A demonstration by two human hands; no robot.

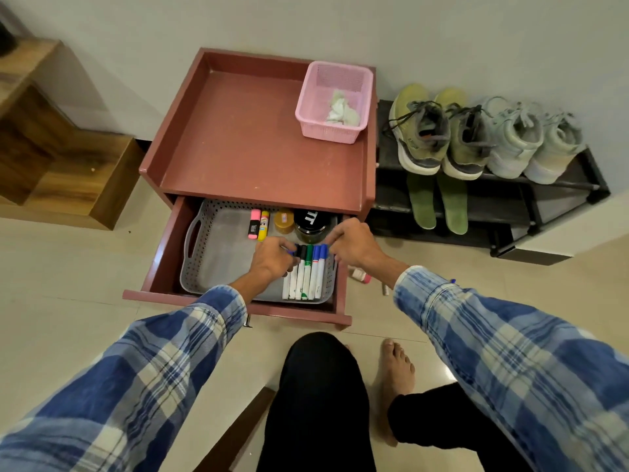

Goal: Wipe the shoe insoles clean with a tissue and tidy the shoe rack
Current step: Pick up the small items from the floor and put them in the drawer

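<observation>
Both hands are in the open drawer (pixel 163 253) of a reddish cabinet. My left hand (pixel 272 262) and my right hand (pixel 354 243) pinch a row of whiteboard markers (pixel 306 275) at their cap ends, one hand on each side. The markers lie in a grey perforated tray (pixel 218 257). To the right, two green insoles (pixel 422 202) lean on the lower shelf of a black shoe rack (pixel 578 172). Olive shoes (pixel 422 134) and pale grey shoes (pixel 517 141) stand on its top shelf. A crumpled tissue (pixel 342 110) lies in a pink basket (pixel 316 97).
The tray also holds a pink highlighter (pixel 253 223), a yellow glue stick (pixel 263 226), a small amber jar (pixel 284 221) and a black-lidded jar (pixel 311 221). Two small items (pixel 360 275) lie on the tiled floor by the drawer. Wooden steps (pixel 51 148) stand at the left.
</observation>
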